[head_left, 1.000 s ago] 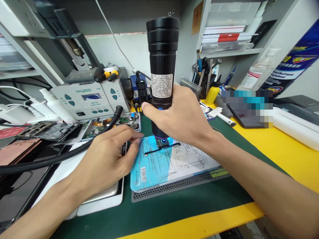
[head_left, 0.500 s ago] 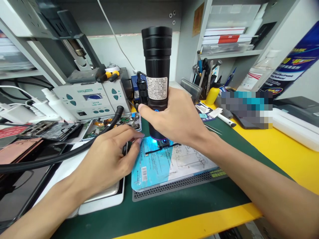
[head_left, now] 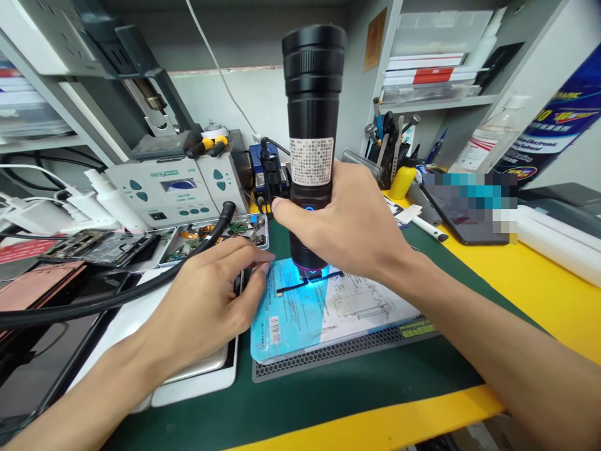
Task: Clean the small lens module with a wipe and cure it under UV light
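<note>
My right hand (head_left: 354,219) is wrapped around a thick black flashlight (head_left: 313,113) with a white printed label. Its lit end points down, throwing blue light on a small dark part with a thin black flex cable (head_left: 292,289). The flashlight's head mostly hides that part. Beneath it lies a flat blue-and-white printed package (head_left: 300,326), on a grey perforated plate (head_left: 323,364). My left hand (head_left: 211,294) is closed at the package's upper left edge, thumb and index finger nearly together on it.
A black hose (head_left: 154,287) crosses over phones at left. Behind stand a tray of circuit boards (head_left: 248,241) and a grey soldering station (head_left: 181,188). At right are a yellow bottle (head_left: 402,181), a tool holder (head_left: 389,147) and a dark phone (head_left: 464,216).
My right hand has shifted the flashlight rightward, over the small part that showed beside its head before. The blue light now falls on that part. My left hand stays at the package edge.
</note>
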`<action>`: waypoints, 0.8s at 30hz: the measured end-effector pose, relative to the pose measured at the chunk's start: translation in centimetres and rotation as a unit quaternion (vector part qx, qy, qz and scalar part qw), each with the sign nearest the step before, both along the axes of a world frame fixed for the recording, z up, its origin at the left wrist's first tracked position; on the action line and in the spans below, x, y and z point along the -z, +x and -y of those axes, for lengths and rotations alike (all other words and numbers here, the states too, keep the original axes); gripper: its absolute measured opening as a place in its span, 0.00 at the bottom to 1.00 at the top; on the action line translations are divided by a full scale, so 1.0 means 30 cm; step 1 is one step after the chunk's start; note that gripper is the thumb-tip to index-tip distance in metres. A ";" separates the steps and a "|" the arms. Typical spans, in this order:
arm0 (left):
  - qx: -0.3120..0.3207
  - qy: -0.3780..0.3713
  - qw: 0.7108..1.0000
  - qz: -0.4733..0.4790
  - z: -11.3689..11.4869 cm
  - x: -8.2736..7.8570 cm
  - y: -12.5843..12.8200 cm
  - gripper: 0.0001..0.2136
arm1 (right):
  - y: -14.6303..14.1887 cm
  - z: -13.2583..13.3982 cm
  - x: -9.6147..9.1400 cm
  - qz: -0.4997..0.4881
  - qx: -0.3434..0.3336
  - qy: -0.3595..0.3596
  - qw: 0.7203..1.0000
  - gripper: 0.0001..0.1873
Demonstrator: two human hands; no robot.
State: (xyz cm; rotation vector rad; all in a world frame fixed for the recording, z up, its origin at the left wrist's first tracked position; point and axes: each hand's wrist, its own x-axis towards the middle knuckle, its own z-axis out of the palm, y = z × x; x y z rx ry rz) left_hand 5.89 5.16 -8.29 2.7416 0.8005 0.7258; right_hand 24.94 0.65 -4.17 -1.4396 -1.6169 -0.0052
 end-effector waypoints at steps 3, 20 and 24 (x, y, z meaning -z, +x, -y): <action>-0.002 -0.003 1.000 0.001 -0.001 0.001 0.005 0.06 | 0.016 -0.004 0.002 0.000 -0.003 0.012 1.000 0.13; 0.003 0.009 1.000 0.007 -0.003 0.002 -0.005 0.07 | -0.003 -0.045 0.025 0.028 0.012 0.032 0.999 0.10; 0.006 0.009 1.000 0.009 -0.006 0.004 -0.001 0.08 | -0.004 -0.054 0.011 0.027 0.010 0.008 1.000 0.11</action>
